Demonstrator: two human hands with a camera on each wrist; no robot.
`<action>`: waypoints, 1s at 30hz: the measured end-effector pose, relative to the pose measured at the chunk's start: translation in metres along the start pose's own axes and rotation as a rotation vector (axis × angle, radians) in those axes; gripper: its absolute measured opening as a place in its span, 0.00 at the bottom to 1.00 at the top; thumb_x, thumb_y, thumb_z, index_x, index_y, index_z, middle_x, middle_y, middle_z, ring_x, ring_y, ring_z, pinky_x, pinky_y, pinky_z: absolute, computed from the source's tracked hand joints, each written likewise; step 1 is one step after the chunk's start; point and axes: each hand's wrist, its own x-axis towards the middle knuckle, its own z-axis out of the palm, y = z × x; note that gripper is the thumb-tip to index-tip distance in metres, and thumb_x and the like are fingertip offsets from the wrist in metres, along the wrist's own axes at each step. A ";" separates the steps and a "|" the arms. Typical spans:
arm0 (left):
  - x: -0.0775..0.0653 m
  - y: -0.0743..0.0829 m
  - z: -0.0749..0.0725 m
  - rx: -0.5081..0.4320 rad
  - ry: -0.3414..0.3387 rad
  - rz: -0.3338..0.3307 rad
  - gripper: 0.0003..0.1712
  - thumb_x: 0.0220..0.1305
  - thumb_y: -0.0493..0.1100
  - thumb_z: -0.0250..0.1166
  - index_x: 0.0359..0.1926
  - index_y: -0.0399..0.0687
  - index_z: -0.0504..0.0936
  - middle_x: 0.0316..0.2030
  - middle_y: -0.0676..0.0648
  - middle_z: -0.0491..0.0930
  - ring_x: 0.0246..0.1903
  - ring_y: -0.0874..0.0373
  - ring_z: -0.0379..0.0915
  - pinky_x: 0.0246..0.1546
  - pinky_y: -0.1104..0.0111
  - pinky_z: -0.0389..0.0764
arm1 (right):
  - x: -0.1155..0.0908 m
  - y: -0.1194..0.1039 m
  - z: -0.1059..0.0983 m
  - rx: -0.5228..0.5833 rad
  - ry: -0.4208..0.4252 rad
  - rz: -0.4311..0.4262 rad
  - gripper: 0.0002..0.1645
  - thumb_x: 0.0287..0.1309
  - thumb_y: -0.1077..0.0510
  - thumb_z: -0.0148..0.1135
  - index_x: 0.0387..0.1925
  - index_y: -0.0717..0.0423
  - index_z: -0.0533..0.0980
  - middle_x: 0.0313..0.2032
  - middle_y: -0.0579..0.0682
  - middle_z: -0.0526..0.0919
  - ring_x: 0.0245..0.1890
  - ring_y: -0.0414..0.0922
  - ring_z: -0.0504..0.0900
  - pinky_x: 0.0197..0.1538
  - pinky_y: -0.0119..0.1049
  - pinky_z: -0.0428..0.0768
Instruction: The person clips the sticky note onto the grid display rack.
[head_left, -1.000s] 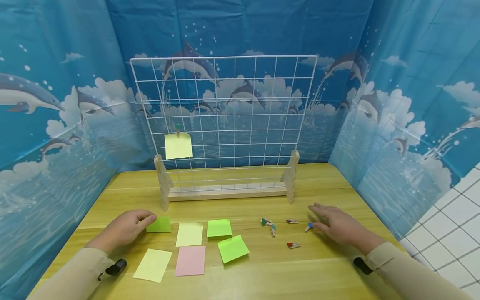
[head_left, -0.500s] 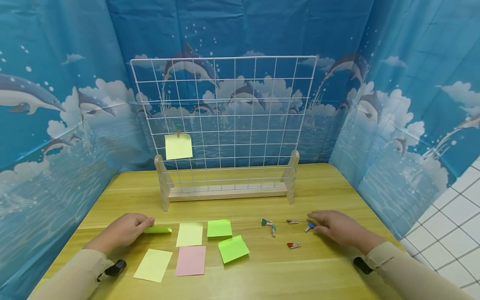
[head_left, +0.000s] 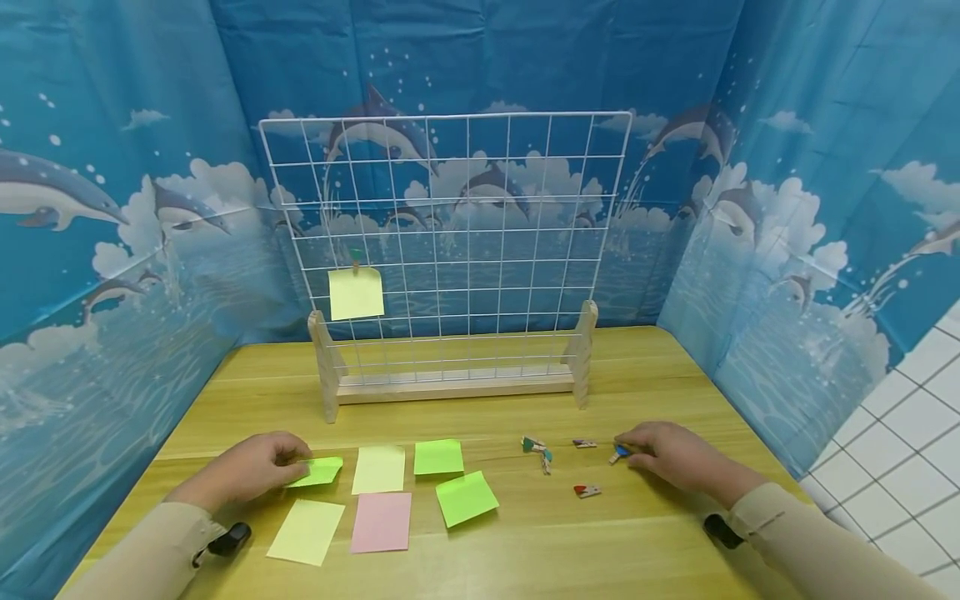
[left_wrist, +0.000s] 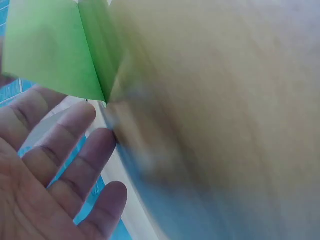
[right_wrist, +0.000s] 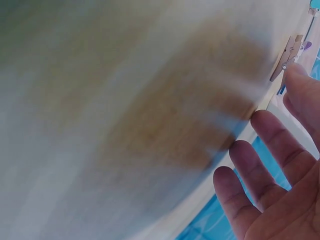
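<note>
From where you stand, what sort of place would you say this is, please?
Probably a curtained-off workspace: dolphin-print curtains behind and beside a wooden table, with white tiles at right.

the person wears long, plain beige sleeves, the left sleeve (head_left: 138, 554) and right sleeve (head_left: 832, 546) alike in colour. a small, rounded black device (head_left: 230, 540) shows beside the left cuff (head_left: 197, 517), and a second black device (head_left: 722, 531) beside the right cuff (head_left: 752, 506). each hand is bare.

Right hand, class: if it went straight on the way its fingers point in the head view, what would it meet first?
Probably the blue-tipped clothespin, lying close by the right hand; depth is unclear, so they may already touch.
</note>
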 end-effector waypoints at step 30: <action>0.007 0.004 0.009 0.051 0.014 -0.128 0.40 0.65 0.58 0.75 0.66 0.33 0.79 0.59 0.38 0.81 0.59 0.41 0.79 0.59 0.42 0.80 | 0.005 -0.002 0.000 -0.018 -0.002 -0.057 0.19 0.68 0.53 0.70 0.57 0.51 0.86 0.48 0.43 0.87 0.47 0.44 0.86 0.49 0.45 0.86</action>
